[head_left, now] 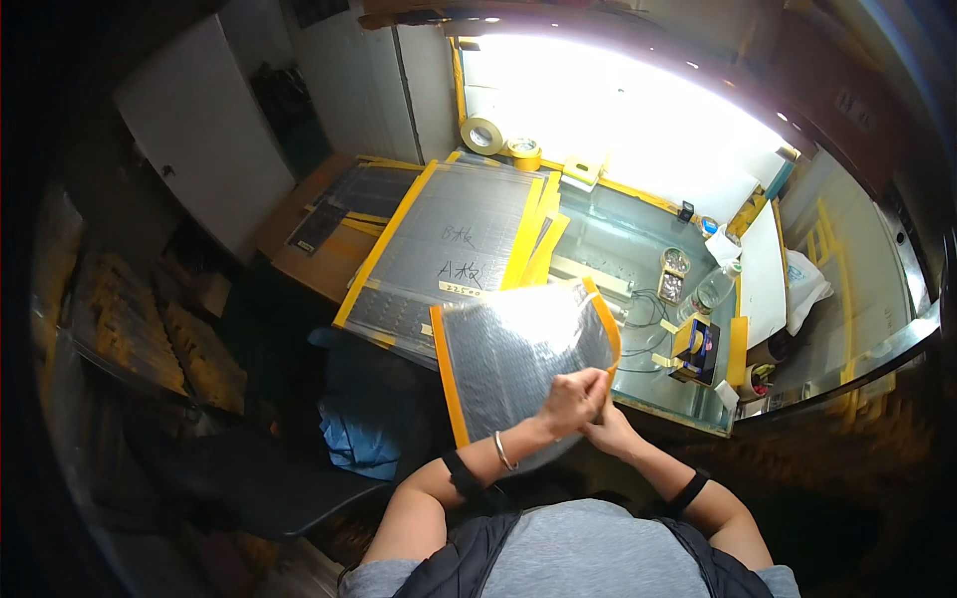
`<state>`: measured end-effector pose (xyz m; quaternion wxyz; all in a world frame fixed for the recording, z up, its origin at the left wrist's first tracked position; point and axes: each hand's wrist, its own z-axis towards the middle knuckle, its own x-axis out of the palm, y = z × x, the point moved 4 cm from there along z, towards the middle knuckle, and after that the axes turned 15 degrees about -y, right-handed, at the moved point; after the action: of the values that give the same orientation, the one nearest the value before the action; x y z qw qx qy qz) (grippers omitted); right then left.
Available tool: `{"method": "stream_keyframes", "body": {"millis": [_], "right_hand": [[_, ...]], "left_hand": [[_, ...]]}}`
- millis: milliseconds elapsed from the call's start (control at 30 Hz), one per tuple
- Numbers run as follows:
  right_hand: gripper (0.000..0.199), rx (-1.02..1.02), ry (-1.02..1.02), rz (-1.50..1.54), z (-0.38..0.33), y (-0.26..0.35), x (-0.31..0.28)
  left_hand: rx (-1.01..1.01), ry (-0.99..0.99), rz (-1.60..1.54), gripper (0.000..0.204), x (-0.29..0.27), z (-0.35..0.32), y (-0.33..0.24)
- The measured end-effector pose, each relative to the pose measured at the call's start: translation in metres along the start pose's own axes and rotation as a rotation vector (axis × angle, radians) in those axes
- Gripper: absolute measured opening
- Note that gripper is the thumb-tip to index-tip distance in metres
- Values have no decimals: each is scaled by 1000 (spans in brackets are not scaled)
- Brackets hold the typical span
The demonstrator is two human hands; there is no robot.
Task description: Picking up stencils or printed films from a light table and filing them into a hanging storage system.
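Observation:
A shiny grey, translucent plastic sheet [508, 364] with orange-yellow tape along two sides is held up in front of me, tilted and curling. My left hand [575, 402] is closed, pinching at the sheet's right taped edge; its fingertips are partly hidden. Just below it, my right hand [610, 433] grips the same edge near the lower corner, with some fingers out of sight. Beyond the sheet lies a stack of similar grey sheets [419, 239] with yellow taped edges and handwritten marks.
Tape rolls [482, 136] stand at the back of the glass-topped table [638, 234], before a bright light panel [608, 100]. To the right are a glass jar [714, 289], thin cables and a black-and-yellow box [695, 351]. Blue cloth [359, 429] hangs on a chair at left.

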<state>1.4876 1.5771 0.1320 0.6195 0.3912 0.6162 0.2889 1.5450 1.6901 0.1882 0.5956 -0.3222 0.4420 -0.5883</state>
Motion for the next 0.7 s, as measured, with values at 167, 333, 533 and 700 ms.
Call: {"method": "stream_keyframes", "body": {"millis": [167, 333, 533, 700], "right_hand": [[42, -218, -326, -71, -19, -7, -47], [13, -182, -491, -95, -59, -5, -118], [13, -237, -749, -68, -159, -20, -200], [8, -283, -937, -352, -271, -78, -281]], "left_hand": [[91, 337, -64, 37, 16, -1, -26], [689, 121, 120, 72, 25, 10, -90], [709, 405, -65, 22, 118, -32, -109], [597, 609, -354, 16, 216, -103, -151]]}}
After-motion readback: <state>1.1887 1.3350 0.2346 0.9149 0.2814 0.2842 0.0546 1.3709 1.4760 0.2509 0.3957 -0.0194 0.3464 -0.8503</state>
